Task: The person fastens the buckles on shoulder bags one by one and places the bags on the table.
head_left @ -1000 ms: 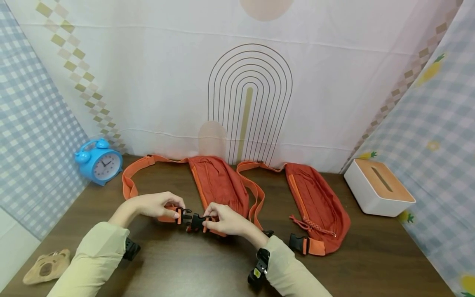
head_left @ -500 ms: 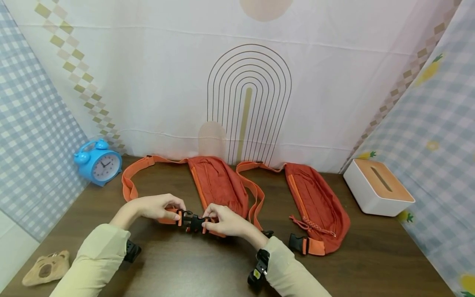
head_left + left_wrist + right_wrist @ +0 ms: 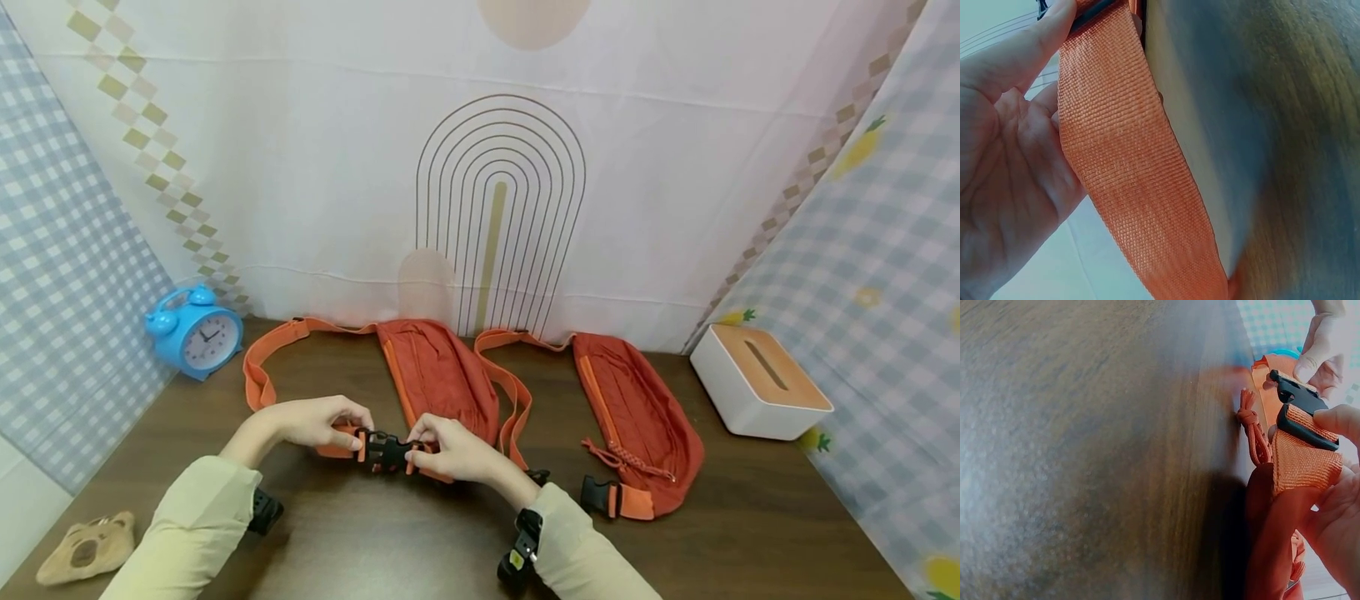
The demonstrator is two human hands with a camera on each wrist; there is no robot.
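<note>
Two rust-red waist bags with orange straps lie on the wooden table. At the front of the left waist bag (image 3: 442, 375), its black side-release buckle (image 3: 387, 452) is between my hands. My left hand (image 3: 318, 421) pinches the prong half at the strap end; in the left wrist view the orange strap (image 3: 1122, 156) runs down past the palm. My right hand (image 3: 457, 452) pinches the socket half, with the thumb on it in the right wrist view. The buckle halves (image 3: 1300, 403) meet with the prongs in the socket; whether they are fully latched I cannot tell.
The second waist bag (image 3: 637, 417) lies to the right, its loose buckle half (image 3: 597, 497) facing left. A blue alarm clock (image 3: 197, 332) stands back left, a tissue box (image 3: 761, 383) back right. A beige plush pouch (image 3: 88, 548) lies front left.
The buckle's prong half and socket half, apart with a gap one second ago, have come together. The socket half and my right hand have shifted slightly left. The view has tilted a little.
</note>
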